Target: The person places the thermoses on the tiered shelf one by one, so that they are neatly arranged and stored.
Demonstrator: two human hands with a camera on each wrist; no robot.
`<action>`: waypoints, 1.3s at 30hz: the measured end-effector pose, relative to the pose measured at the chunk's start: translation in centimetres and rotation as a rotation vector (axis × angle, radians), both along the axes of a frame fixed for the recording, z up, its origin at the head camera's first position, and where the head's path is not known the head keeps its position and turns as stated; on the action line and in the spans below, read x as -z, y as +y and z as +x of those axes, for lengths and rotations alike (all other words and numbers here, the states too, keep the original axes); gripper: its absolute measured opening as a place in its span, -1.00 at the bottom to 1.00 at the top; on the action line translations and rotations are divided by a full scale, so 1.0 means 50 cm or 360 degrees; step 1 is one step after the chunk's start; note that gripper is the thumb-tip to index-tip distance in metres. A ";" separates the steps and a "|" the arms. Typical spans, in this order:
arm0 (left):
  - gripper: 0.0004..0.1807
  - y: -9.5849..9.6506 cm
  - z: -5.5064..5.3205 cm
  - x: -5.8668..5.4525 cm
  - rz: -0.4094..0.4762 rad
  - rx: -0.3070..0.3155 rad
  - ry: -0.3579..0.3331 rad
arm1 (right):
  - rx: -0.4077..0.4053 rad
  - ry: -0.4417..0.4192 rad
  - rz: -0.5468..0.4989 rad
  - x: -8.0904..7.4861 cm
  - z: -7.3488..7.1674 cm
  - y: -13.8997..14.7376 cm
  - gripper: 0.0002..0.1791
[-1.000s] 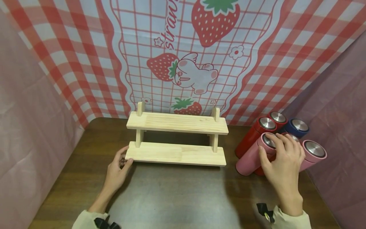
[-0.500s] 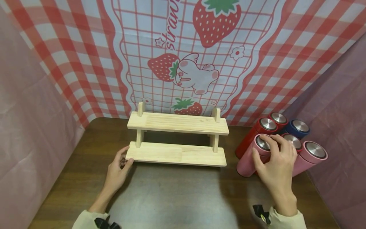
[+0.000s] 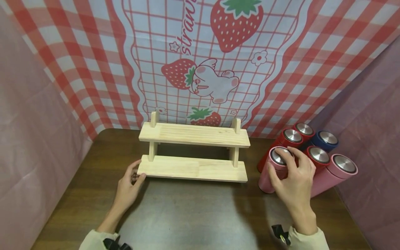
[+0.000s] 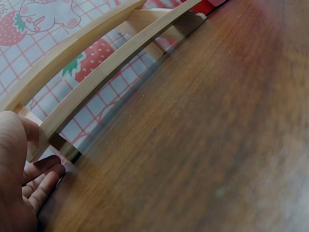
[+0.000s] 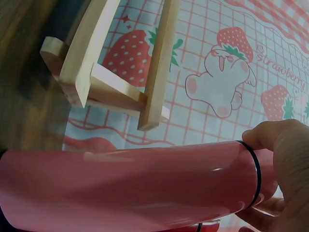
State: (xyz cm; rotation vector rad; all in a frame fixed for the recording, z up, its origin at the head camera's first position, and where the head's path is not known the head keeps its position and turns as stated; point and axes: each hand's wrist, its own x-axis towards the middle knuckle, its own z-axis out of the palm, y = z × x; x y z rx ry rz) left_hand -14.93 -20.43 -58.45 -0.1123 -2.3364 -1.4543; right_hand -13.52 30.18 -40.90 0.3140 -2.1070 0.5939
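A two-tier wooden display shelf (image 3: 192, 168) stands at the back middle of the table. My left hand (image 3: 128, 184) grips the left end of its lower board; in the left wrist view the thumb lies at the board end (image 4: 41, 140) and the other fingers curl below it. On the right, my right hand (image 3: 297, 178) holds a pink thermos (image 3: 265, 180) by its silver-topped lid, thumb on the near left side. The right wrist view shows the pink body (image 5: 130, 188) stretching away from the fingers. Whether its base touches the table cannot be told.
Behind and right of the held thermos stand several others: red thermoses (image 3: 292, 135) (image 3: 318, 155), a blue one (image 3: 326, 139) and another pink one (image 3: 342, 165). A strawberry-print cloth (image 3: 215, 83) hangs behind the brown table (image 3: 187, 211); pink curtains (image 3: 375, 156) flank it.
My right hand has moved left, bringing the top of the pink thermos left so it looks more upright; the red lid behind is now uncovered. The left hand and shelf stay put.
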 end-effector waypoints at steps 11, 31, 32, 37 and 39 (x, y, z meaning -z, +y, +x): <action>-0.41 -0.014 -0.012 0.022 0.0011 -0.0005 -0.0035 | -0.0070 -0.0001 -0.0131 0.001 0.006 -0.020 -0.44; -0.43 0.018 0.027 -0.058 0.0042 0.0002 -0.0020 | -0.0023 0.0087 -0.0302 0.000 0.009 -0.024 -0.47; -0.43 0.017 0.025 -0.055 0.0041 -0.0004 -0.0031 | -0.0027 0.0093 -0.0301 0.001 0.009 -0.024 -0.47; -0.43 0.011 0.016 -0.037 0.0017 -0.0008 -0.0011 | -0.0048 0.0118 -0.0316 -0.002 0.008 -0.024 -0.49; -0.43 0.011 0.014 -0.034 0.0024 -0.0010 0.0019 | -0.0060 0.0142 -0.0335 -0.004 0.010 -0.026 -0.51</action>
